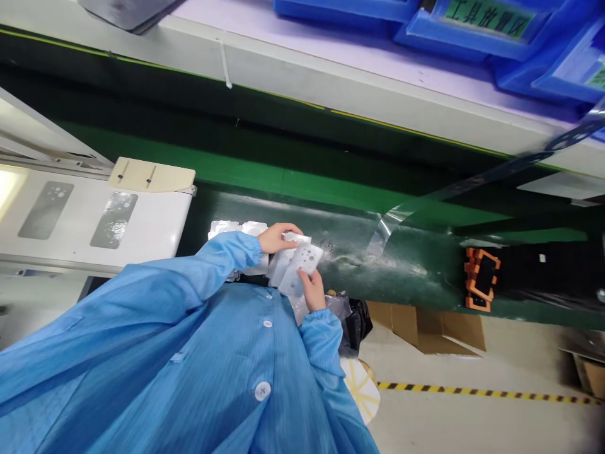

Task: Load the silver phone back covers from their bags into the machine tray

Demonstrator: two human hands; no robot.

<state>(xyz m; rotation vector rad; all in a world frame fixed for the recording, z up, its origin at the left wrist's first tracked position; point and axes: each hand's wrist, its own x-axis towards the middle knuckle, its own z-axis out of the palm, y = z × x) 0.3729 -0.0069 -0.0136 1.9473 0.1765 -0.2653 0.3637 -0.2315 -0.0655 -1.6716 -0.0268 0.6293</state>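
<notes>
My left hand (278,238) is closed on the upper end of a few thin, pale, translucent sheets with rounded corners. My right hand (312,290) pinches the side of the front phone-back-shaped sheet (293,276), thumb on its face. Round holes cluster near that sheet's top end. Behind it, another sheet (278,268) lies fanned out to the left. Beside my left sleeve, stacks of similar pale pieces (255,227) rest on the dark green bench (350,227), partly hidden by my arm.
At left, a white machine bed (151,221) carries two grey sheets with holes (113,221). Blue bins (454,38) stand on the shelf above. A clear strip (392,221) hangs to the bench. Orange-framed pieces (482,277) lie at right, and a cardboard box (425,328) is below.
</notes>
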